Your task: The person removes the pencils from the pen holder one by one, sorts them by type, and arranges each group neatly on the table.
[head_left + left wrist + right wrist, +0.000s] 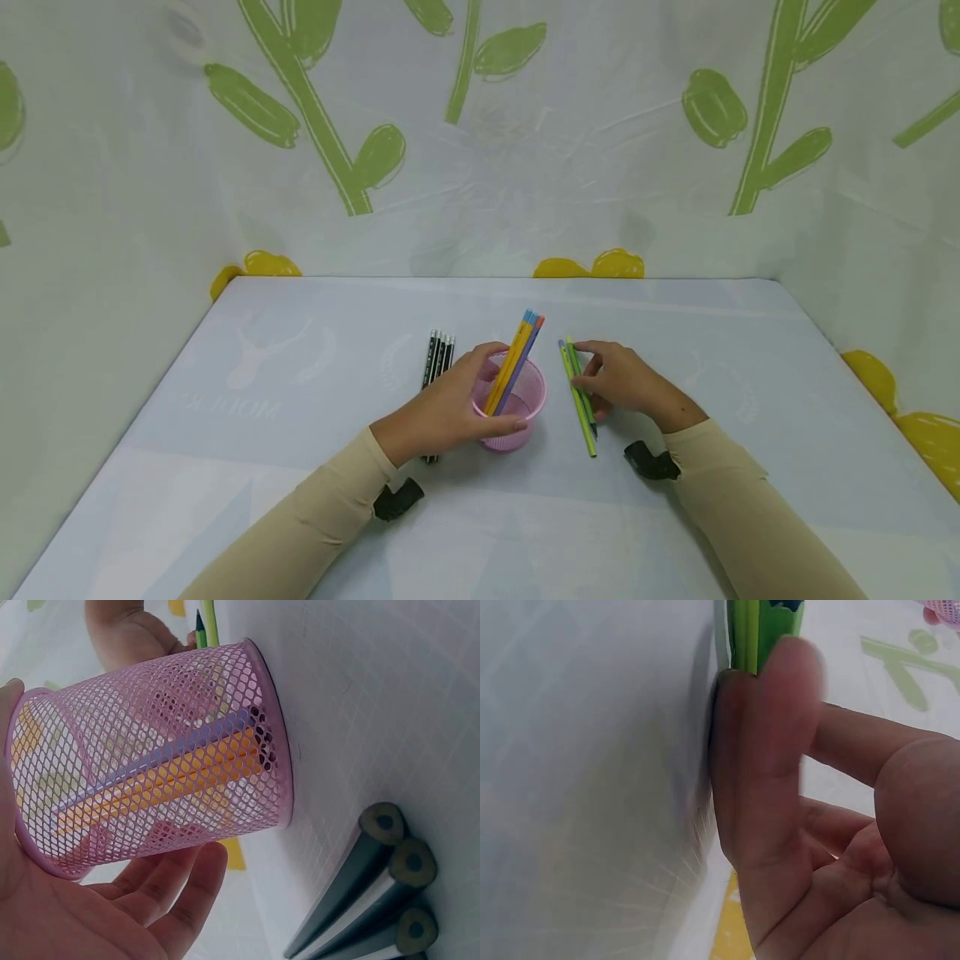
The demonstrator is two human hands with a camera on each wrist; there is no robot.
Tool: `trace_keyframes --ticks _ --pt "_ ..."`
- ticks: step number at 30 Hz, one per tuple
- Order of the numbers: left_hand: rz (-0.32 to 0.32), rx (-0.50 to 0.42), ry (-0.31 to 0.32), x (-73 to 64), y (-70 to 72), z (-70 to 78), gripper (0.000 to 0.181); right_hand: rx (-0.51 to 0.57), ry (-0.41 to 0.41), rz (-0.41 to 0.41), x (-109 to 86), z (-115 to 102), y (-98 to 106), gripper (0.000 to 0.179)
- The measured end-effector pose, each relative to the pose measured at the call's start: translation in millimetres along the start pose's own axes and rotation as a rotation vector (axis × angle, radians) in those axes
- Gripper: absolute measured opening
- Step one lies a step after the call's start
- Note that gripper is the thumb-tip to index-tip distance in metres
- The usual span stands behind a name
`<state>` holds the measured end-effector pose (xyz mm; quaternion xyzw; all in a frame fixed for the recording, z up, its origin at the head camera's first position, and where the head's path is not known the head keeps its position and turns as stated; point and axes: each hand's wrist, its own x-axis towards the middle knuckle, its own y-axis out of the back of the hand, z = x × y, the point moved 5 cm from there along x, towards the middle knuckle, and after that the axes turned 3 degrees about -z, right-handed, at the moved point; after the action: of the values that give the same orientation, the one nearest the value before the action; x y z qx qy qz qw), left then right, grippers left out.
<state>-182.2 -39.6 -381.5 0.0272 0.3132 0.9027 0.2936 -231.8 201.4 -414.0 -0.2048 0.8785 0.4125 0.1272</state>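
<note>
A pink mesh pencil cup (pixel 531 400) stands on the table with yellow pencils (pixel 508 367) and a purple pencil (pixel 522 367) leaning inside it. My left hand (pixel 457 400) holds the cup near its rim, thumb on the near side and fingers on the far side. In the left wrist view the pencils (pixel 180 769) show through the mesh. To the right of the cup lie a few green pencils (pixel 582 421), side by side. My right hand (pixel 618 379) pinches at them with thumb and index finger; in its wrist view the fingertips overlap the green pencils (pixel 744 634).
Several black pencils (pixel 431 362) lie in a row on the table left of the cup, partly hidden by my left hand. The pale printed table (pixel 300 467) reaches back to a wall (pixel 525 192) with green leaf drawings.
</note>
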Motion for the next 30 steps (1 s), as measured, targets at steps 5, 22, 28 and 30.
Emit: trace_keyframes --ticks 5,22,28,30 --pt "-0.004 -0.001 0.000 1.1 -1.0 -0.5 0.097 0.007 0.010 -0.004 0.3 1 -1 0.070" --pt "0.010 0.001 -0.007 0.5 -0.1 0.3 0.097 -0.082 0.045 0.077 -0.6 -5 3 0.062" --pt "0.003 -0.010 -0.007 0.1 -0.7 -0.8 0.098 -0.060 0.082 0.188 -4.8 -14 5 0.045" --pt "0.004 -0.011 -0.012 -0.1 -1.0 -0.9 0.098 -0.052 0.108 0.230 -6.9 -19 5 0.040"
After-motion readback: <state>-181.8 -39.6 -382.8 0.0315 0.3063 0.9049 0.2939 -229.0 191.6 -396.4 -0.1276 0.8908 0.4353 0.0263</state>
